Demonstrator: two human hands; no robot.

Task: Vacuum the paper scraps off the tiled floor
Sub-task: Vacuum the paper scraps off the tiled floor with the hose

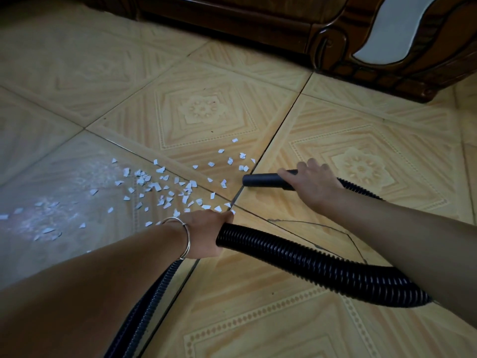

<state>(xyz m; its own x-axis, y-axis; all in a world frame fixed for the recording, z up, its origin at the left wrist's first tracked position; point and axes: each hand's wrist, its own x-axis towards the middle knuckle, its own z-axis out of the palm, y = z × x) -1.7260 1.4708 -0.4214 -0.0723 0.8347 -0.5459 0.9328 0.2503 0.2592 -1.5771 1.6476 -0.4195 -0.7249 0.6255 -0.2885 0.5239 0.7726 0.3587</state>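
Across the middle left, paper scraps: small white torn bits strewn on the tiled floor. They lie thickest left of centre and thin out toward the left edge. A few of them lie just beside the nozzle's mouth.
Nozzle: a plain black tube at centre right, lying low and nearly flat, with its open end pointing left at the scraps. Whether the rim touches the tile I cannot tell.
Step in hand: judged to be the very start of the pickup. The scatter looks whole and no scrap shows at the mouth, so nearly all the task lies ahead. Whether suction is on cannot be seen.
Next move: probably a low, slow sweep leftward through the dense patch, then out to the strays at lower left, with slack fed along the hose.
Right hand: fingers curled over the rear of the nozzle and clamped on it; the thumb is hidden.
Left hand: wrapped round the hose at lower centre and gripping it, with a silver bangle on the wrist and scraps just beyond the knuckles.
Hose: black and ribbed. It runs from behind the right hand under that forearm, back across the lower right to the left hand, then down to the bottom edge.
Surroundings: dark carved wooden furniture at upper right.
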